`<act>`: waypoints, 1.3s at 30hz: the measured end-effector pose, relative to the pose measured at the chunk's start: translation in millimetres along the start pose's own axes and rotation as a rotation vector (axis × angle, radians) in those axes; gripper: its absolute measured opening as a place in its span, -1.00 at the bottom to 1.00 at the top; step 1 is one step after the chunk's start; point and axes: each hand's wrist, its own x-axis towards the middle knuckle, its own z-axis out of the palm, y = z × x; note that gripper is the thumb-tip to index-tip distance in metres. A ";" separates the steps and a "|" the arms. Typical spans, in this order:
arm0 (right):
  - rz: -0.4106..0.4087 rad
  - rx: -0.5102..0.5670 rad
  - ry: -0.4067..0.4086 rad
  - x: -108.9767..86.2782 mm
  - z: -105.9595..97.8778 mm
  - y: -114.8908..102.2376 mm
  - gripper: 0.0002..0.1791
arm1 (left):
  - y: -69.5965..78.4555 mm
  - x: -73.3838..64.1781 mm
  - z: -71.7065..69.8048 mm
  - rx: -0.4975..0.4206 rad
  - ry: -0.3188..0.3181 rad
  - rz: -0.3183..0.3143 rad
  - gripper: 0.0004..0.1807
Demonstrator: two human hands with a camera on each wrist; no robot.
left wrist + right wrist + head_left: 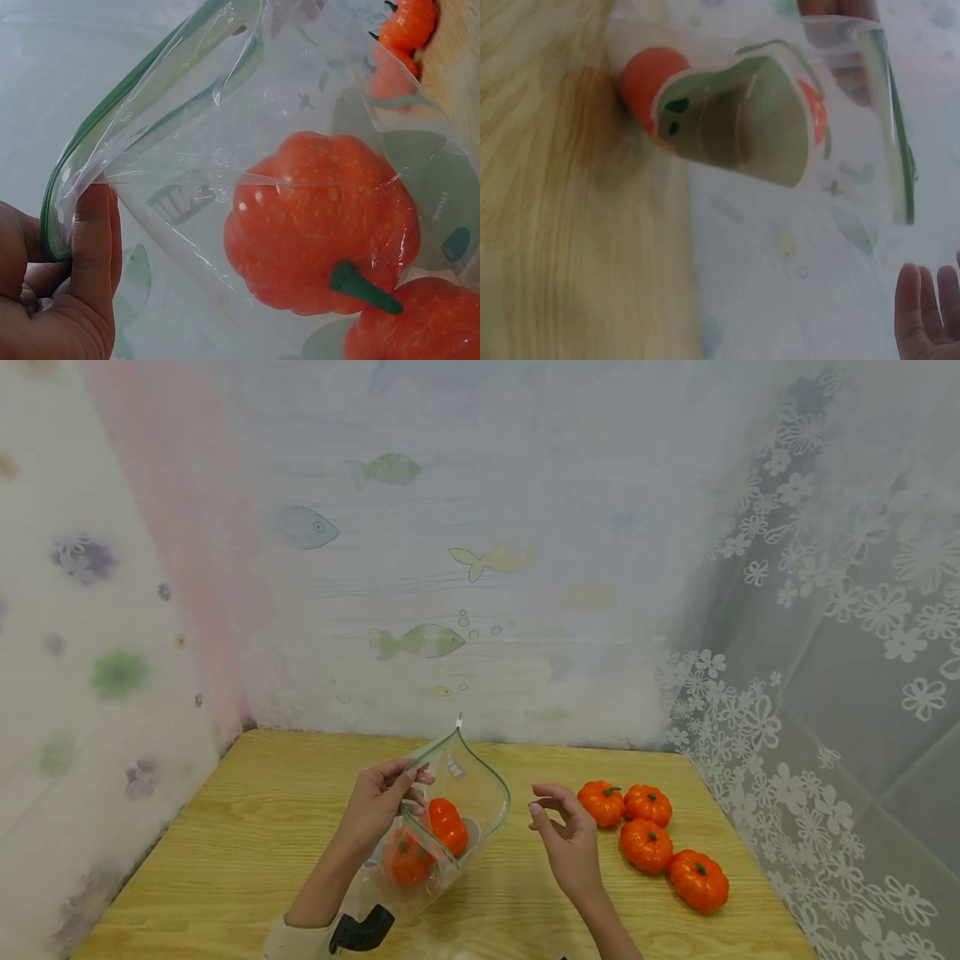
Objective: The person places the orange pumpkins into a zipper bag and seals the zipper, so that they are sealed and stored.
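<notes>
My left hand (381, 802) pinches the green-edged rim of a clear zip bag (491, 777), whose mouth gapes wide. Inside the bag, an orange toy pumpkin (319, 217) with a green stem lies against another pumpkin (420, 322); both also show through the plastic in the head view. A printed green shape covers part of the bag in the right wrist view. To the right of the bag my right hand (570, 843) is raised with bent, loose fingers and nothing between them. It hangs between the bag and the loose pumpkins.
Several orange pumpkins stand in a loose group on the right of the wooden table (285, 793), among them a front one (698, 881) and a back one (648, 805). A fish-patterned curtain (480, 568) rises behind the table, and a flowered sheet (840, 693) borders its right side.
</notes>
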 end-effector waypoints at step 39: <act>-0.060 -0.615 0.085 -15.7 -162.3 52.5 -0.51 | -3.8 -9.2 -2.8 -0.032 0.014 -0.001 -0.65</act>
